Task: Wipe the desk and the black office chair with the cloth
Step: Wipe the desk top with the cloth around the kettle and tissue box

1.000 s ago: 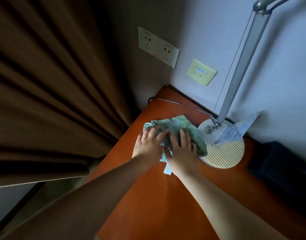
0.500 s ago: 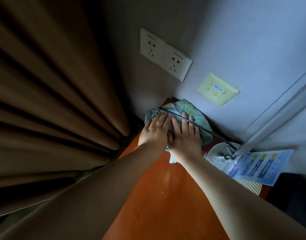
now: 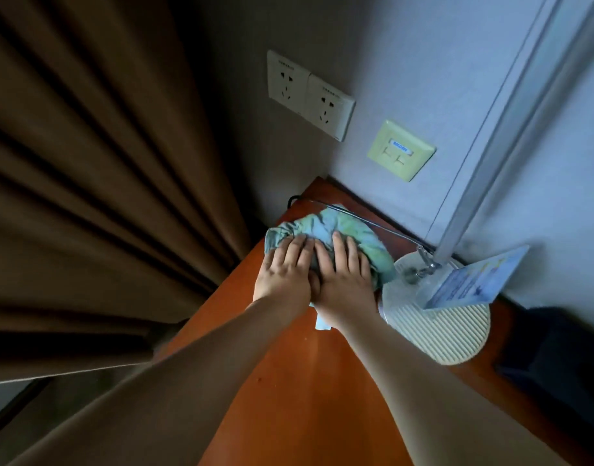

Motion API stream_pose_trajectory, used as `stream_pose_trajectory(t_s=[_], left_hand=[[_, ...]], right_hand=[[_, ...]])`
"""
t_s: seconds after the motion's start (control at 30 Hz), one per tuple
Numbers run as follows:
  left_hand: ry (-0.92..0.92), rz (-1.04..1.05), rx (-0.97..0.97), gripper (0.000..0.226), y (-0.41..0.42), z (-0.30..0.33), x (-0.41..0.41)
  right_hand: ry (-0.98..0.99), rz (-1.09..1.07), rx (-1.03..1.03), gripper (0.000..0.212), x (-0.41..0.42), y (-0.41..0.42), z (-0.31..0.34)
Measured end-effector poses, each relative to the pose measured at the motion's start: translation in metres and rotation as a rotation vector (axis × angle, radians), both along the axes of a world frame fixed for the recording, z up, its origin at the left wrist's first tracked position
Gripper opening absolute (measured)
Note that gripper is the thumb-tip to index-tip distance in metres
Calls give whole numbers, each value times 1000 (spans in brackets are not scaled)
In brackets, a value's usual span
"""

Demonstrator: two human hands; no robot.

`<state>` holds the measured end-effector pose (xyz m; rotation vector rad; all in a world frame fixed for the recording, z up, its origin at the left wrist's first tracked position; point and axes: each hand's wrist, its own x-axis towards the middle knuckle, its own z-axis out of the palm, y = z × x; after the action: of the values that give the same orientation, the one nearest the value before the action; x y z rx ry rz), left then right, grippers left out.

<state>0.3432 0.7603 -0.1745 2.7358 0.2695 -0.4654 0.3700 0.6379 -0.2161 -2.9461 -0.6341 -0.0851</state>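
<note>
Both flat hands, the left hand (image 3: pixel 283 275) and right hand (image 3: pixel 346 280), pressed the cloth (image 3: pixel 342 230) on the desk (image 3: pixel 288 381). They had pulled it back from the corner, beside the lamp base (image 3: pixel 440 331). Wiping went on.

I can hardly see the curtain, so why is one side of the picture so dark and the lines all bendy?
Head view: light falls from the right onto the wall, while the curtain sits in deep shadow; the wide lens bends the lamp pole and curtain folds; the hands on the cloth look sharp enough, the forearms soft.
</note>
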Motion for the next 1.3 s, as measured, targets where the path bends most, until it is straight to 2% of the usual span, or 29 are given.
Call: stream_pose_trajectory(t_s=[0.17,0.3,0.47,0.57,0.6,0.7,0.73,0.8,0.87,0.97,1.07,1.17,1.23,1.3], left_hand=[[44,-19,161,60,-26,11,-82],[103,-63,146,64,-38,19,-111],[81,-136,132,65,-28,11,-90],[58,-187,128,66,-11,8,-37],[56,-192,112,66,-5,6,-14],[78,-189,58,66,6,2,49],[86,-195,53,67,8,0,65],[96,-221,60,69,10,-1,86],[96,-231,60,70,11,-4,93],[78,-204,48,71,9,-3,85],[100,-167,92,71,-1,7,67],[96,-160,203,65,-13,21,37],[167,-145,251,68,-24,30,15],[292,-130,284,77,-38,39,-4]], right_hand=[[84,29,10,54,-84,-27,11],[139,11,-25,58,-120,-41,19],[177,-41,-12,67,-99,-29,14],[192,-82,-12,93,-55,-15,8],[197,-107,-16,95,-36,-8,7],[206,-198,-12,83,17,11,11],[207,-213,-10,82,32,13,10],[330,-218,-51,81,52,13,10],[344,-236,-55,83,59,11,11],[315,-204,-14,81,53,9,8],[199,-172,-11,91,39,3,2],[197,-81,10,81,10,-11,7],[176,14,49,71,-15,-21,13],[148,92,63,69,-42,-33,13]])
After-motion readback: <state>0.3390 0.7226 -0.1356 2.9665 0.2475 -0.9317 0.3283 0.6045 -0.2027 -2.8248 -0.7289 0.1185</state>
